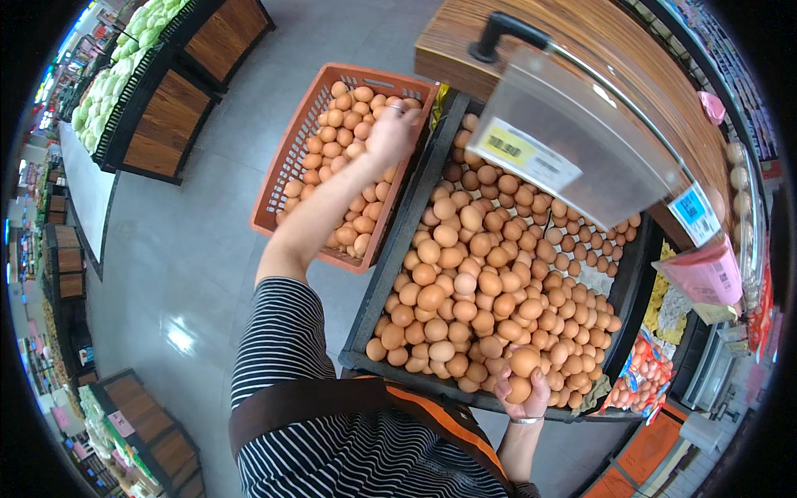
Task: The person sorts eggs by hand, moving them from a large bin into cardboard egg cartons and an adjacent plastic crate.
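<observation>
My left hand (392,134), with a ring on one finger, is over the far right part of an orange-brown plastic crate (274,180). Brown eggs (332,149) fill much of the crate. The fingers are bent and blurred, so whether they hold an egg cannot be told. At the near edge of a black display bin (389,264), my right hand (538,398) cups brown eggs (519,390), at least two of them. A large heap of loose brown eggs (464,283) lies in that bin, with egg trays (598,280) partly showing at its right side.
A clear plastic sign holder (579,137) with a price label hangs over the bin from a metal rail. Wood-grain shelving (448,53) stands behind. Red-netted bagged eggs (641,380) lie at the right. Vegetable stands (168,124) line the grey floor (187,249) on the left.
</observation>
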Demonstrator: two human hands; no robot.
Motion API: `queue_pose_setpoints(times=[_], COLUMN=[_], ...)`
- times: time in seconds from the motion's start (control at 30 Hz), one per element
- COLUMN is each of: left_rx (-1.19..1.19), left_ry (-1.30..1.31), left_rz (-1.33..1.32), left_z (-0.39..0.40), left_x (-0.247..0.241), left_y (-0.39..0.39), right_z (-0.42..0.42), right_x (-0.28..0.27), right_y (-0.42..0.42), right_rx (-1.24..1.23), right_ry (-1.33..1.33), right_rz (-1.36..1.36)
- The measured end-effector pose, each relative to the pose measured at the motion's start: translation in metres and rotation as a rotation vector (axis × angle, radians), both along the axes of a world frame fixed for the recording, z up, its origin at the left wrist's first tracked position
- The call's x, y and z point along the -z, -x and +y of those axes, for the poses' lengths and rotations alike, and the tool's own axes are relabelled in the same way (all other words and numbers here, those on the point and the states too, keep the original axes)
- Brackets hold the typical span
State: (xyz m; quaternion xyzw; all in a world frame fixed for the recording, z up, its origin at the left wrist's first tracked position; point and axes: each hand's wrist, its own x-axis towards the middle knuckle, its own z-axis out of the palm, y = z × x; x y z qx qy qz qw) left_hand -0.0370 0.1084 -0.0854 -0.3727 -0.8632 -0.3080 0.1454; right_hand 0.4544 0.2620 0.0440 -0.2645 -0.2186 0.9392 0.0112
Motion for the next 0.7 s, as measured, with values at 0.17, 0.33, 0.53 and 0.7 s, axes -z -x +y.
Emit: queue_pose_setpoints(times=[0.17,0.33,0.53,0.7], left_rx=[0.027,-0.065,-0.091,0.059], left_ry=[0.835,0.937,0.825,0.193], left_rz=[-0.339,-0.375,-0.468,-0.940], left_z=[-0.018,0.010,0.011,-0.054], left_x=[0.027,0.044,0.027,0.014], left_y=[0.046,0.056,0.052,0.079], right_z=[-0.020,-0.027,-0.027,-0.019], right_x=[-0.002,-0.003,-0.004,-0.007], right_y=[0.028,0.042,0.047,0.047], right_rx=[0.027,0.037,-0.004,0.022], right_ry=[0.017,-0.029,-0.045,0.070], right_rz=[-0.059,-0.112,-0.112,-0.099])
